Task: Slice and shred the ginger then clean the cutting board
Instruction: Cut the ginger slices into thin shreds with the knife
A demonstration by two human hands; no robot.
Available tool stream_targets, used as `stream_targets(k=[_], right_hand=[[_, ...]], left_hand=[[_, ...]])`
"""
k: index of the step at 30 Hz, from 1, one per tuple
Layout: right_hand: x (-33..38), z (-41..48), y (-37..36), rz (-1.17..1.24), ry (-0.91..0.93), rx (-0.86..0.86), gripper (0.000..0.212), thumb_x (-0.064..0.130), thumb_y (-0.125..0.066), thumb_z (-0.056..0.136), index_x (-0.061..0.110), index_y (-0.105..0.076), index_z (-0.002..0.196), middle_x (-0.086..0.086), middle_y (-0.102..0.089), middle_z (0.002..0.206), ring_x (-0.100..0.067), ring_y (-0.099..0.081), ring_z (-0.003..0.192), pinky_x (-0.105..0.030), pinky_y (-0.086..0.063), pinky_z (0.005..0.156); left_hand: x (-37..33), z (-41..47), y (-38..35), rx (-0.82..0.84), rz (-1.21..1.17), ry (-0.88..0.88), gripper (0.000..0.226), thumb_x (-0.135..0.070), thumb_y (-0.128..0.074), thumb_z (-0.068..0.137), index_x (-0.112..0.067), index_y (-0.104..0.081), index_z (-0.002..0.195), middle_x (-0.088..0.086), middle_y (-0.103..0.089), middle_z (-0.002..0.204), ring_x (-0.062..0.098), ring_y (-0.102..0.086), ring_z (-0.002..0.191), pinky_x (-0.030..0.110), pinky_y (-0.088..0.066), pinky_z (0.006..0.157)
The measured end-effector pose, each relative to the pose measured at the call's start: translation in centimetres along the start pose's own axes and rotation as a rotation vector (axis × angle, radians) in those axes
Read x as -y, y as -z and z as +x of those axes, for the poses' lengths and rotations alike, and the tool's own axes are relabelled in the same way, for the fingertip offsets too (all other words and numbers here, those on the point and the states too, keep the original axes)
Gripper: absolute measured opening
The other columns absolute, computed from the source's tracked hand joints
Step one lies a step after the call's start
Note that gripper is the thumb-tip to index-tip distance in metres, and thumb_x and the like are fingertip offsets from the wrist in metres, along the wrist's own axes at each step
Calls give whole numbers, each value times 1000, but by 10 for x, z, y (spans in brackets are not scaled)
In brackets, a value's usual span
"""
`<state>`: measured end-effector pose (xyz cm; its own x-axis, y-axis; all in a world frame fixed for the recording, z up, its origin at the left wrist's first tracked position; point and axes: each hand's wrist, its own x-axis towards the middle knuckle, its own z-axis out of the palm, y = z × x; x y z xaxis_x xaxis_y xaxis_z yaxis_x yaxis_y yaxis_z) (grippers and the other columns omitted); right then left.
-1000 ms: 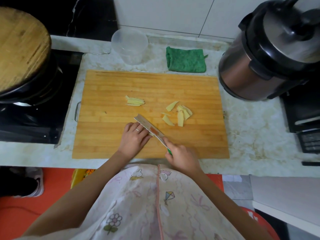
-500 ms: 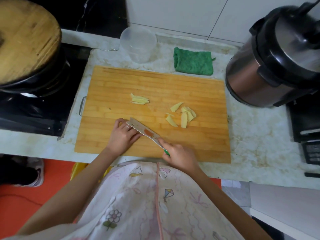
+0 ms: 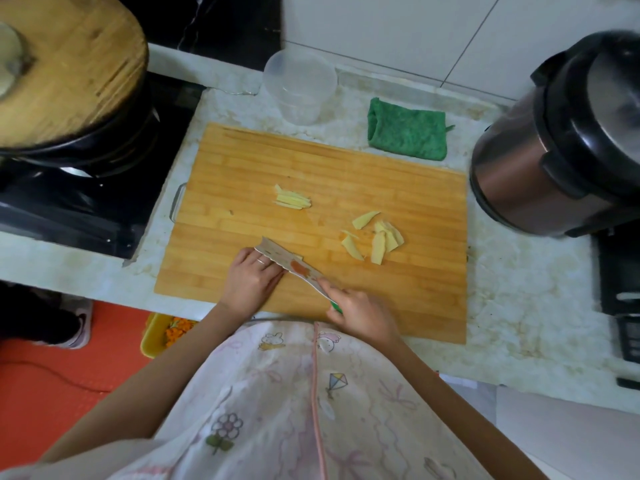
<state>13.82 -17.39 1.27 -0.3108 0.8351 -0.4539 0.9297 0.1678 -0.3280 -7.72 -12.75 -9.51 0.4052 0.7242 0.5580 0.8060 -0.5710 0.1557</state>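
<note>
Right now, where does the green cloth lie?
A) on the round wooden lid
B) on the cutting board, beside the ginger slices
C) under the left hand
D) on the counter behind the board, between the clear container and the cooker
D: the green cloth lies folded on the counter beyond the far edge of the cutting board, right of the clear container and left of the cooker.
</note>
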Motion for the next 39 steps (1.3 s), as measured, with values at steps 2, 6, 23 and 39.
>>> stream_targets(k=[2,6,23,39], right_hand=[[0,0,-2,-26,-10,-11,55,23,-41,96,32,-25,147,-4,-56,86,-20,-48,68,-28,-35,57],[0,0,-5,-42,-20,-28,56,23,-40,95,32,-22,148,-5,-62,95,-20,-48,69,-29,-37,58],[7,0,-7,29,-40,5,56,16,-41,95,25,-24,147,-5,-57,82,-22,-51,67,-30,-41,58],[10,11,-5,-1,4,40,59,16,-42,93,25,-22,148,-10,-64,93,-25,-57,74,-33,-45,64]], left_hand=[[0,0,-1,4,-4,5,41,-24,-41,102,-11,-72,79,8,-69,81,23,-49,83,34,-37,73],[-1,0,0,15,-23,7,44,-25,-38,103,-10,-71,77,8,-69,79,23,-48,82,33,-36,72],[0,-3,-2,53,-18,11,23,-18,-54,90,-10,-73,80,8,-70,84,23,-54,84,33,-39,74],[-2,-2,5,64,-22,70,28,-24,-54,90,-13,-73,74,6,-69,75,26,-63,64,29,-47,60]])
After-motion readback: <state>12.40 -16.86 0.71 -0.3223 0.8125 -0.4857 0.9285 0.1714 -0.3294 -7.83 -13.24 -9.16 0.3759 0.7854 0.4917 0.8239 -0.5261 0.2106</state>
